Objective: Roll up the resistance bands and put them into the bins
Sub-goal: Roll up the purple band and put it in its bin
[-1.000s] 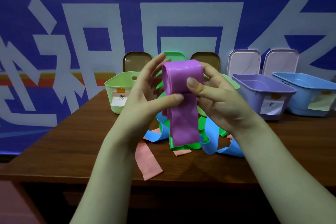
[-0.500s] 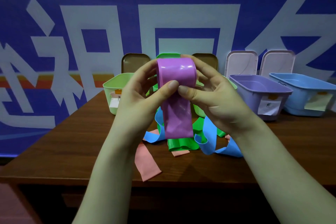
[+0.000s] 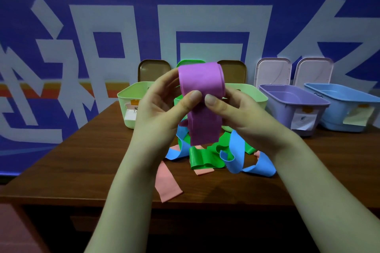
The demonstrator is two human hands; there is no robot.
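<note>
You hold the purple resistance band [image 3: 200, 80] in the middle of the frame, lifted above the counter [image 3: 82, 160], between both hands. Your left hand [image 3: 162, 109] and your right hand [image 3: 242, 113] each make a narrow grip on it. The two thumbs press side by side on the front of the roll, and the fingers curl behind it.

The axis of the roll lies across the frame, from left to right. The free end hangs straight down from the grip. So the next turn, I think, must wind this end upward onto the roll, and both hands are equally near for this. The purple bin [image 3: 283, 117] stands at the right of the frame, nearer to your right hand.

The band is a wide, flat strip, smooth and a little shiny. It looks soft and elastic, so the roll may spring open if the grip loosens. Below, on the counter, a green band [image 3: 203, 157], a blue band [image 3: 236, 156] and a pink band [image 3: 167, 185] lie tangled and unrolled.
</note>
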